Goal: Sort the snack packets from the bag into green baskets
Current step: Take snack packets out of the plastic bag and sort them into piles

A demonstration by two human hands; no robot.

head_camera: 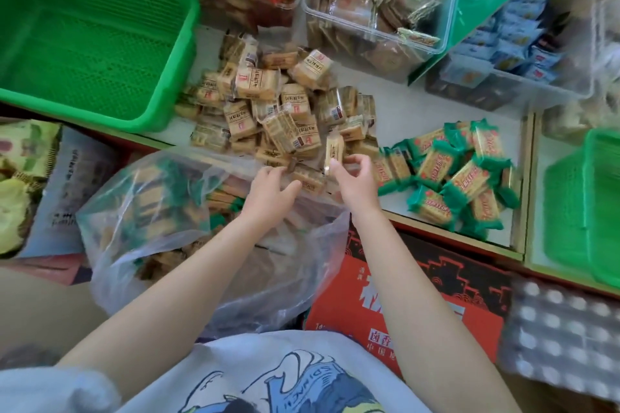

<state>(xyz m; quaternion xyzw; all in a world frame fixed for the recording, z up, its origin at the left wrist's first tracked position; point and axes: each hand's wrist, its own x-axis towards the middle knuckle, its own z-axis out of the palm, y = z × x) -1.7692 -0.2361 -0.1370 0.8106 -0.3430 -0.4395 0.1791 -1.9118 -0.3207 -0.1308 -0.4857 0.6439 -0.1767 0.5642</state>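
A clear plastic bag [161,211] of snack packets sits below the shelf edge, its mouth open toward the white shelf [396,90], with tan and green-ended packets showing through the film. The right hand [355,183] pinches one tan packet [332,152] between thumb and fingertips, holding it upright at the near edge of a heap of tan packets [275,111] that lies on the shelf just beyond the bag's mouth. The left hand [271,193] reaches over the bag's rim with its fingers curled onto packets at the heap's near edge; whether it actually grips one cannot be told. Just to the right of the tan heap, a smaller pile of green-ended packets [459,174] lies on the same shelf surface, apart from the tan ones. A large green basket [161,77] stands at the upper left, its corner near the tan heap, and its floor shows no packets. A second green basket [597,211] stands at the far right behind a low divider, blurred. Clear plastic bins [446,10] of other wrapped snacks sit at the back of the shelf. A red carton [402,295] with printed characters rests below the shelf, beside the bag.
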